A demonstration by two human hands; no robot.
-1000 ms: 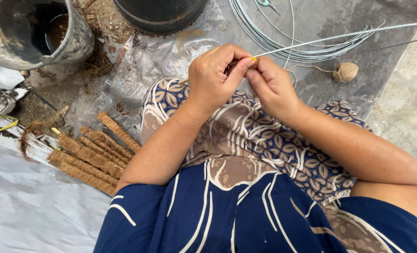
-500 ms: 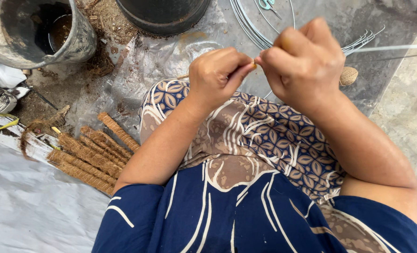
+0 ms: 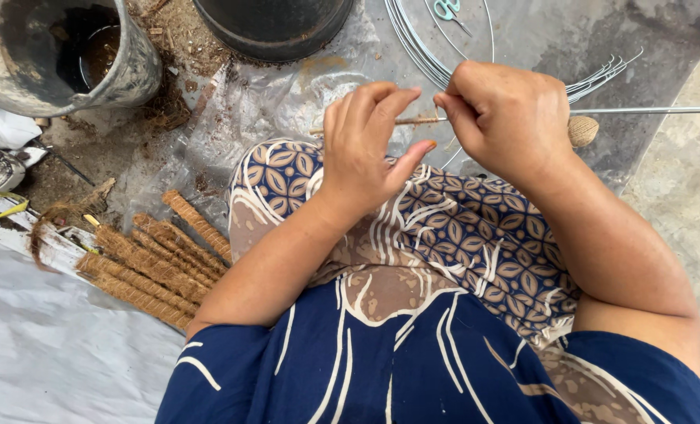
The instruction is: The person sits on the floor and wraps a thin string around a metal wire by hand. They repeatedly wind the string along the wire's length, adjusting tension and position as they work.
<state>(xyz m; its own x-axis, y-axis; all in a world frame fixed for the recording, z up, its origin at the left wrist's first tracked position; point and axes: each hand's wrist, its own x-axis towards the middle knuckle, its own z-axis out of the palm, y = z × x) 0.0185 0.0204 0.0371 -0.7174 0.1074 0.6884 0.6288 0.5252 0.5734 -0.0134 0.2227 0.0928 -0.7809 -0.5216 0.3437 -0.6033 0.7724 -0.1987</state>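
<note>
Straight grey metal wire rod [image 3: 648, 111] is held level over the lap, running in from the right edge to both hands. Right hand [image 3: 511, 118] is closed round the rod, fingertips pinched on it at the near end. Left hand [image 3: 370, 149] is half open, fingers loosely curled and spread, tips just touching a short stretch of brown coir fibre wrap [image 3: 413, 121] on the rod between the two hands; nothing clamped by it.

Progress, judged: only a short bit of fibre is seen on this rod, rest of its length is bare metal, so wrapping looks barely begun. Most of the rod is left to cover.

Done pieces: bundle of brown fibre-wrapped sticks [image 3: 150, 259] is laid on the ground by the left knee, approx. six or more, exact count not clear.

Stock left: coil of grey wire hoops [image 3: 421, 47] on clear plastic sheet [image 3: 287, 94] ahead; small ball of tan twine [image 3: 583, 130] just beyond right wrist; teal-handled scissors [image 3: 447, 9] at top edge. Dirty grey bucket [image 3: 130, 71] top left, black round pot [image 3: 275, 31] top centre, loose fibre scraps between.
</note>
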